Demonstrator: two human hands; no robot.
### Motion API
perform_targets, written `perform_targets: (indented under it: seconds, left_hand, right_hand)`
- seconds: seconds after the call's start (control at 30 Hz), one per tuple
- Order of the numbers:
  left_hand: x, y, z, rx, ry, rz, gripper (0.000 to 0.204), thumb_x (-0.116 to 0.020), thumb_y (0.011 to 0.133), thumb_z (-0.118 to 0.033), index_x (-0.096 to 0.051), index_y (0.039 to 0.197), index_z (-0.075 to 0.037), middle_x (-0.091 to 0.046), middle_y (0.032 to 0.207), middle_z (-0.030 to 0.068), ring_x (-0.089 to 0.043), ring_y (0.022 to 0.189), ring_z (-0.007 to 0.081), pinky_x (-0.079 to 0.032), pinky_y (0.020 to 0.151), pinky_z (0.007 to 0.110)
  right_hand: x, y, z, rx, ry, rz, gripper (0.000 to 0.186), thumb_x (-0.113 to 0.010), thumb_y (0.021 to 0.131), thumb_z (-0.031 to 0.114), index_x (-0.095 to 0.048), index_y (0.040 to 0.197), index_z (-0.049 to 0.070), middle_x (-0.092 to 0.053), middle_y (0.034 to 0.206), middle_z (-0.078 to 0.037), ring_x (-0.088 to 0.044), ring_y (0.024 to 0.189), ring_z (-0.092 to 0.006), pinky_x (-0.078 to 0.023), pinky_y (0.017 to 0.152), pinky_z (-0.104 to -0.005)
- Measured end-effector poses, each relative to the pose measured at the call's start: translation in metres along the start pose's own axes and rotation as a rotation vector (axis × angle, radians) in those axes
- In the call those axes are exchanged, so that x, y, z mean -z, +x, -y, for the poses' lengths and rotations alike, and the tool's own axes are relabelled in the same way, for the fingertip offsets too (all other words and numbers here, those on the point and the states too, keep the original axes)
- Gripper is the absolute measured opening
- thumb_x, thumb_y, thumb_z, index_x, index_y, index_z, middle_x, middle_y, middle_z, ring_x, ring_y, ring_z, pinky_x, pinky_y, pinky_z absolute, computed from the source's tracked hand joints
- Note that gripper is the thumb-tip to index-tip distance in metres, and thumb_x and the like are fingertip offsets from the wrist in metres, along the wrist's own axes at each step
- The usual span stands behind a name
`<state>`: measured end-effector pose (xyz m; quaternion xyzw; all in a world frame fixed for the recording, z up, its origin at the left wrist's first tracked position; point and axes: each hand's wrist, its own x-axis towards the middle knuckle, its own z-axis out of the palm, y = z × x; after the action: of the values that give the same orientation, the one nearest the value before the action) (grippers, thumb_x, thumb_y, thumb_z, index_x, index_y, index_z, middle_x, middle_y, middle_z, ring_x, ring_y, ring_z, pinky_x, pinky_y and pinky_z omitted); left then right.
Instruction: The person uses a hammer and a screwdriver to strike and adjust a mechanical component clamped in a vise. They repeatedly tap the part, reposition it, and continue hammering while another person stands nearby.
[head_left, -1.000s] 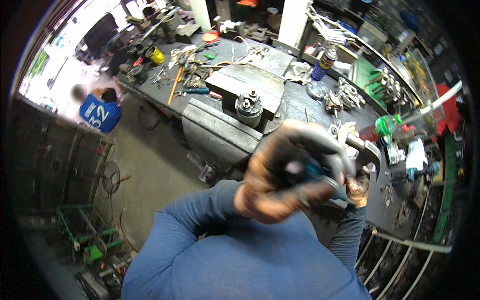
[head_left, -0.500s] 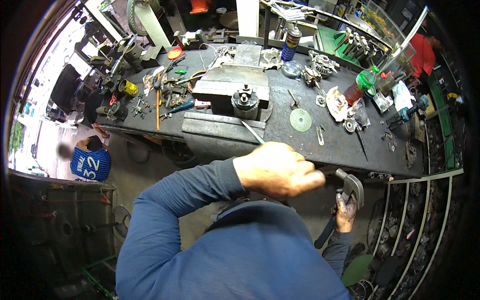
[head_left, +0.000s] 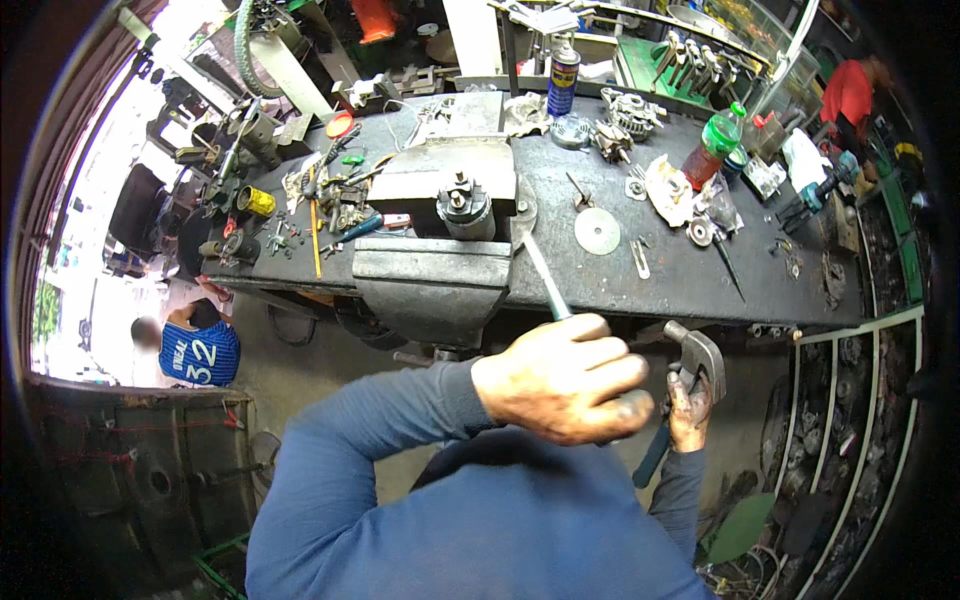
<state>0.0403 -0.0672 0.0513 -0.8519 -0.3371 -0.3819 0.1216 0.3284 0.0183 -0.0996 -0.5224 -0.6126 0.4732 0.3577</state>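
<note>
Left hand: the left hand (head_left: 565, 378) is hovering in a fist in front of the person's chest, clenching the lower end of a slim metal rod (head_left: 545, 277) whose free end is pointing up and away toward the bench vise (head_left: 437, 262).
Right hand: the right hand (head_left: 689, 410) is hanging lower, at the person's right side, gripping a hammer (head_left: 685, 385) near its head; the grey head is sticking up above the fingers and the dark blue handle is running down and to the left below the hand.
Rod position: it is crossing the front edge of the workbench (head_left: 680, 285), its tip lying just beside the vise's right side; I cannot tell whether it is touching anything there.
Vise: the large grey vise is sitting at the middle of the bench with a small cylindrical motor part (head_left: 465, 207) standing upright between its jaws.
Bench to the right: a flat round metal disc (head_left: 597, 230) is lying near the rod's tip, and farther right a green plastic bottle (head_left: 712, 150) is standing among loose parts.
Bench at the back: a blue spray can (head_left: 562, 76) is standing upright behind the vise.
Bench to the left: screwdrivers and small tools are lying scattered, with a yellow can (head_left: 255, 201) on its side near the far left end.
Nearby: a person in a blue shirt (head_left: 196, 350) is crouching on the floor to the left, well apart from the hands.
</note>
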Motion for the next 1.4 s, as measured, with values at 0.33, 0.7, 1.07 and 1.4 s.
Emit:
perform_targets:
  seconds: [0.33,0.7,1.07,1.4]
  left_hand:
    - [0.01,0.004,0.055,-0.03,0.099,0.157,0.022,-0.069,0.073,-0.029,-0.067,0.092,-0.019,-0.059,0.084,-0.0004,-0.059,0.072,0.0167,-0.047,0.056,0.031]
    - [0.01,0.011,0.057,0.114,0.119,0.223,0.016,-0.066,0.078,-0.03,-0.065,0.089,-0.018,-0.058,0.079,0.0013,-0.063,0.07,0.0193,-0.052,0.058,0.036]
    - [-0.015,0.016,0.043,-0.011,0.041,0.011,0.016,-0.068,0.068,-0.03,-0.057,0.072,-0.02,-0.047,0.07,-0.0016,-0.055,0.063,0.0151,-0.044,0.051,0.031]
    - [-0.041,-0.012,0.007,0.144,-0.41,0.044,0.025,-0.071,0.074,-0.037,-0.061,0.072,-0.014,-0.051,0.07,0.0034,-0.054,0.06,0.0203,-0.047,0.051,0.035]
  right_hand:
    - [-0.006,-0.019,-0.001,-0.235,0.009,-0.006,0.046,-0.066,0.098,0.009,-0.056,0.142,0.003,-0.066,0.112,-0.008,-0.062,0.084,-0.0149,-0.054,0.071,-0.0298]
    - [-0.023,-0.002,0.01,0.254,0.001,-0.023,0.042,-0.065,0.099,0.01,-0.058,0.139,0.003,-0.067,0.117,-0.009,-0.065,0.095,-0.0183,-0.055,0.084,-0.0324]
    - [-0.02,-0.006,0.003,0.092,-0.046,-0.014,0.026,-0.067,0.098,0.014,-0.065,0.122,0.003,-0.063,0.093,-0.002,-0.052,0.067,-0.0103,-0.044,0.058,-0.0295]
    - [-0.046,0.016,-0.007,0.121,-0.008,0.146,0.054,-0.074,0.097,0.028,-0.057,0.142,0.004,-0.062,0.139,-0.01,-0.063,0.116,-0.0226,-0.053,0.096,-0.0372]
